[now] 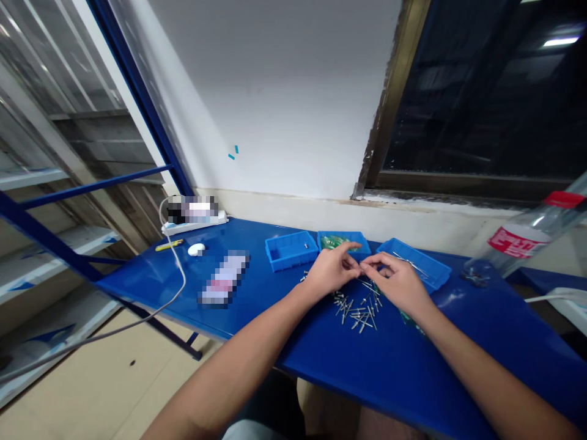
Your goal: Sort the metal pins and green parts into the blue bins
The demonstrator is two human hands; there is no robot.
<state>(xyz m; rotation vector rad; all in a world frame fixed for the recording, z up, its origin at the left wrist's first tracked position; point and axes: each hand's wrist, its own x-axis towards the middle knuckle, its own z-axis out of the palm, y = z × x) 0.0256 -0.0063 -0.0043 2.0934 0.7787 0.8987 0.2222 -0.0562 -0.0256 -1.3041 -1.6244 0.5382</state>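
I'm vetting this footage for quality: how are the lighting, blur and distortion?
Head view: bright reflections in the dark window; wall unevenly lit; bottle apparently stretched near the edge; two patches over the table's left part pixelated; detail between the left hand and right hand too soft to read.

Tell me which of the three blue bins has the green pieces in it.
The middle blue bin: green pieces show inside it, while none show in the left bin or the right bin.
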